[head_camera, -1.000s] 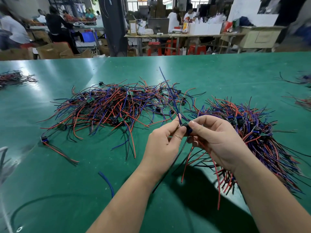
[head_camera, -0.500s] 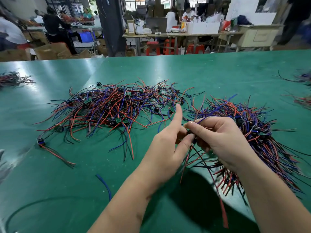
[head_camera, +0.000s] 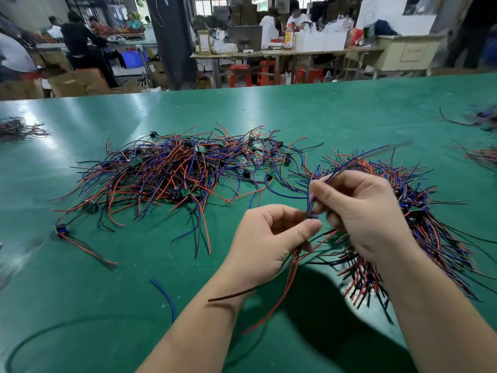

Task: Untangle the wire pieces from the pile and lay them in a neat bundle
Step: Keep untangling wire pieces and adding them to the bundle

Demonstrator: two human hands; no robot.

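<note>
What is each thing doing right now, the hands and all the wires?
Left hand: pinching the wire piece.
Right hand: pinching the same wire piece.
Wire piece: held up, ends dangling.
Pile: tangled, untouched.
Bundle: lying roughly lined up, beside right hand.

One camera sits on the person's head. It looks forward and down at the green worktop (head_camera: 336,111), close above the left hand (head_camera: 266,238) and right hand (head_camera: 365,214). The room (head_camera: 242,36) shows far behind.
</note>
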